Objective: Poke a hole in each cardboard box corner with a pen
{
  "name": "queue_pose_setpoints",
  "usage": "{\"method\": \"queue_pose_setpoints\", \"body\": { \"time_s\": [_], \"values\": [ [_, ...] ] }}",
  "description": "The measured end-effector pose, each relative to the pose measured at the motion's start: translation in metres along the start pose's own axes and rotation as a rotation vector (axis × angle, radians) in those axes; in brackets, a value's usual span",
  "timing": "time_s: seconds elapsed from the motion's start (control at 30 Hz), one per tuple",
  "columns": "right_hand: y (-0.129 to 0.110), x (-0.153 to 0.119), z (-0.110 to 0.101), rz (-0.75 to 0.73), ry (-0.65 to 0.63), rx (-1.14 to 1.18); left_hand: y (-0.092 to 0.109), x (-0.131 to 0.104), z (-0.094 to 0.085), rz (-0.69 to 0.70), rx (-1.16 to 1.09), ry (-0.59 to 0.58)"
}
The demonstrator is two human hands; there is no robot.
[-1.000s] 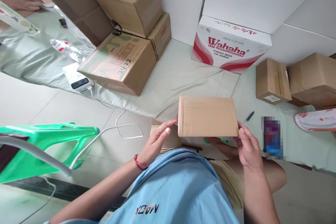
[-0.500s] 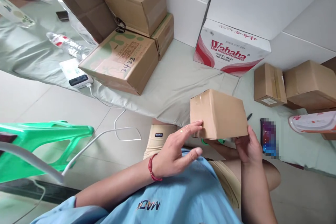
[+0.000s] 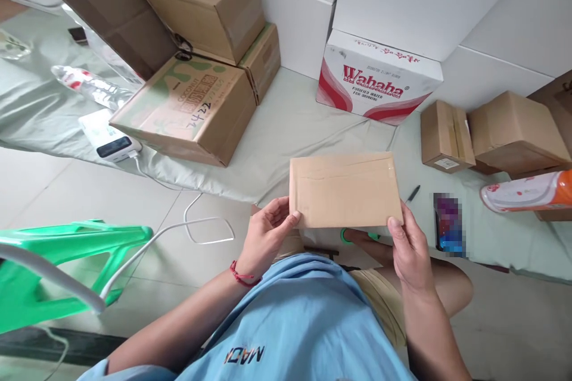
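Observation:
A plain brown cardboard box is held up in front of my body, over the near edge of the cloth-covered surface. One broad face with a crease line across it shows to the camera. My left hand grips its left end, the thumb at the lower left corner. At the lower right corner my right hand holds it, thumb on the face and fingers behind. The underside of the box is hidden.
The surface bears a coconut carton with a box on top, a Wahaha carton, a power bank, a pen, a phone and brown boxes. A green stool stands left.
The box has been turned so a broad face shows. My left hand has moved from resting at its side to gripping its left end. The view has shifted slightly.

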State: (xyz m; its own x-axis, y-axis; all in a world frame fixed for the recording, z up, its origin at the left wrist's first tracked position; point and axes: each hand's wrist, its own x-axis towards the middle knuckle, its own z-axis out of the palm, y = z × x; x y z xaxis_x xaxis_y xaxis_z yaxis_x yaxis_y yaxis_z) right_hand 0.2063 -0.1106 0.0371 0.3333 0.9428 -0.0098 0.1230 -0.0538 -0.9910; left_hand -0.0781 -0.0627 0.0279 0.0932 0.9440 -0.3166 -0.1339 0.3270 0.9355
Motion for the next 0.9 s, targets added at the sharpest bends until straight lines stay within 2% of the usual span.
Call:
{"method": "queue_pose_setpoints", "body": {
  "time_s": [0.2, 0.4, 0.5, 0.57, 0.67, 0.8, 0.9],
  "values": [
    [-0.010, -0.005, -0.007, -0.059, 0.004, -0.054, 0.001, 0.003, 0.002, 0.045, -0.024, -0.015],
    [0.007, -0.005, -0.008, -0.077, 0.093, 0.178, -0.005, 0.004, 0.006, 0.303, 0.129, 0.098],
    [0.017, -0.005, -0.007, -0.074, 0.141, 0.177, -0.007, 0.006, 0.010, 0.312, 0.134, 0.109],
    [0.020, -0.008, -0.007, -0.095, 0.141, 0.117, -0.007, 0.009, 0.010, 0.269, 0.054, 0.078],
    [0.014, -0.013, -0.007, -0.206, 0.065, -0.042, -0.006, 0.015, 0.006, 0.136, -0.145, -0.012],
    [-0.011, -0.017, 0.001, -0.538, -0.008, -0.374, -0.006, 0.022, -0.003, -0.135, -0.442, -0.145],
    [-0.030, -0.017, 0.012, -0.776, -0.043, -0.529, -0.006, 0.028, -0.006, -0.284, -0.547, -0.165]
  ]
}}
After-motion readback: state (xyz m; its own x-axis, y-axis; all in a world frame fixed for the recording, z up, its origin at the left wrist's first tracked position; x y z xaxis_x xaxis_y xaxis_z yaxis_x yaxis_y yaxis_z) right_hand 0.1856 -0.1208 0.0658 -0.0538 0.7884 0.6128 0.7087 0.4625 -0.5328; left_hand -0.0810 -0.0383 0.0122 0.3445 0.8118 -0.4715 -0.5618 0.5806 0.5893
